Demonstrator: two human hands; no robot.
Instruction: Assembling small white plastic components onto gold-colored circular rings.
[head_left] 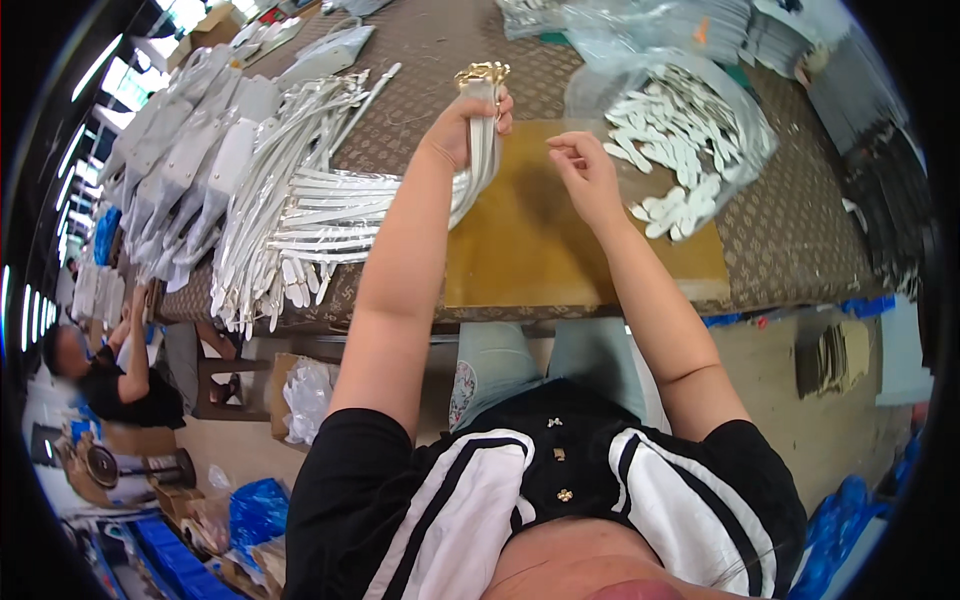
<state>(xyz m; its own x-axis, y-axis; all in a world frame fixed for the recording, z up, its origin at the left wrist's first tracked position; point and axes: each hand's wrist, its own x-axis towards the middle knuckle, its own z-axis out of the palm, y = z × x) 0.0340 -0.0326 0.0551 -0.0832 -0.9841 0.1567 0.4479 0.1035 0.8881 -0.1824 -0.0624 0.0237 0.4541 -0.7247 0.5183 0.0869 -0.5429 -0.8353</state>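
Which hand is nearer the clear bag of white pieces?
Right. The right hand is just left of the bag; the left hand, gripping straps, is farther left.
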